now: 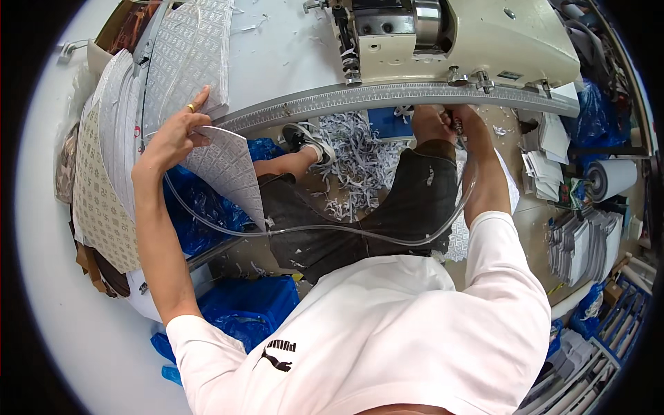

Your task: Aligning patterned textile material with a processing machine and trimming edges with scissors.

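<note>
My left hand [174, 138] is at the left end of the worktable, pinching a grey patterned sheet [225, 169] that curves down off the table's edge. One finger reaches over the edge of a stack of similar patterned sheets [194, 55]. My right hand [472, 124] is below the front edge of a cream-coloured machine [477, 34], its fingers closed round a small metal fitting [457, 126]. A clear hose [332, 232] loops across my lap toward that hand. How the fitting joins the hose is too small to tell.
A metal ruler strip [318, 104] lines the table's front edge. Paper shreds [360, 166] cover the floor between my legs. Blue plastic bags [242, 311] lie at the left. Curved patterned sheets [104, 187] lean by the wall. Stacked white pieces [584, 245] stand at the right.
</note>
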The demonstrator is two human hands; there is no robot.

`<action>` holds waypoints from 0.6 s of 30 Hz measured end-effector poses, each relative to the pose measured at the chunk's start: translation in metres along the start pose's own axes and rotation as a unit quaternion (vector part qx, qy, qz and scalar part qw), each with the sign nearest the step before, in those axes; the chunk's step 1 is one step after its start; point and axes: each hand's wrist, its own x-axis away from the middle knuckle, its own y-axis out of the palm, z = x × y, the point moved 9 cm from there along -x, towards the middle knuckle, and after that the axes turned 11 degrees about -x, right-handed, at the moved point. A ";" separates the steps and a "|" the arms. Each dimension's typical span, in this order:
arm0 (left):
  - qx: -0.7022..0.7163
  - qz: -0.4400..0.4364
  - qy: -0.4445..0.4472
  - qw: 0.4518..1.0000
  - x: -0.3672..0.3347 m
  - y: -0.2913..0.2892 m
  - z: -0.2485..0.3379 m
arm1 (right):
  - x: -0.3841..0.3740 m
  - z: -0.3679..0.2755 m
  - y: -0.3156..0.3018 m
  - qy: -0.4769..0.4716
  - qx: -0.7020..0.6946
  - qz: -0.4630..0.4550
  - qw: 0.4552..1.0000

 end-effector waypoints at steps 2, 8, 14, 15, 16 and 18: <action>0.059 -0.016 -0.006 0.998 -0.003 0.001 -0.006 | -0.018 -0.008 -0.026 0.019 0.014 -0.022 0.999; 0.037 -0.043 -0.033 0.998 -0.004 0.001 -0.008 | -0.036 -0.006 -0.044 0.069 0.072 -0.040 0.994; -0.001 -0.069 -0.067 0.995 -0.007 -0.002 -0.001 | -0.050 0.006 -0.044 0.084 0.027 -0.018 0.996; -0.002 -0.078 -0.082 0.994 -0.005 -0.002 -0.003 | -0.052 0.006 -0.041 0.078 0.032 -0.021 0.996; -0.007 -0.079 -0.092 0.993 -0.004 -0.004 0.000 | -0.053 0.006 -0.039 0.083 0.031 -0.031 0.996; -0.025 -0.081 -0.074 0.994 -0.012 -0.004 0.014 | -0.047 0.010 -0.046 0.151 0.094 -0.040 0.983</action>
